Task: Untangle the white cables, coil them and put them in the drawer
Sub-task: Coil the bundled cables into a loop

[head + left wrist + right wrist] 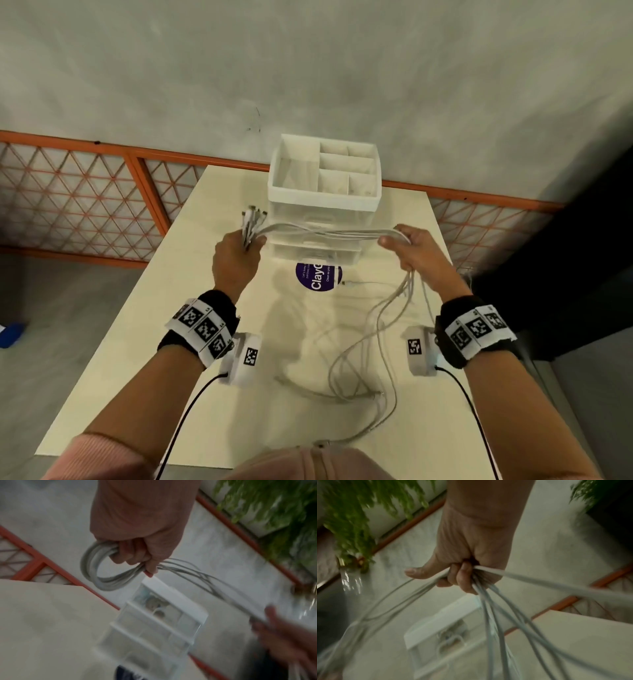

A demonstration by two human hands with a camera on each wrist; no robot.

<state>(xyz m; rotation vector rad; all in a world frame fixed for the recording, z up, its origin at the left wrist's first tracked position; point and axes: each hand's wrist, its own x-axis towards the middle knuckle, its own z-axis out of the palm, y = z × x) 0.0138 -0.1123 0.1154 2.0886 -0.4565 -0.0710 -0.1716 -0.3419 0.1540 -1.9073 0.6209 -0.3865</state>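
Several white cables (329,233) stretch taut between my two hands above the cream table (137,359). My left hand (245,245) grips one end of the bundle, with the plugs (252,215) sticking up from the fist. In the left wrist view this hand (137,557) holds a loop of cables (96,569). My right hand (399,240) grips the bundle further along (465,577). From it the loose cable lengths (380,342) hang down and lie tangled on the table. The white drawer unit (323,198) stands just behind the hands.
A coiled cable shows through the unit's clear top drawer (450,639). A purple round sticker (318,279) and one loose plug (346,283) lie in front of the unit. An orange lattice fence (85,205) runs behind the table. Green plants (351,513) hang nearby.
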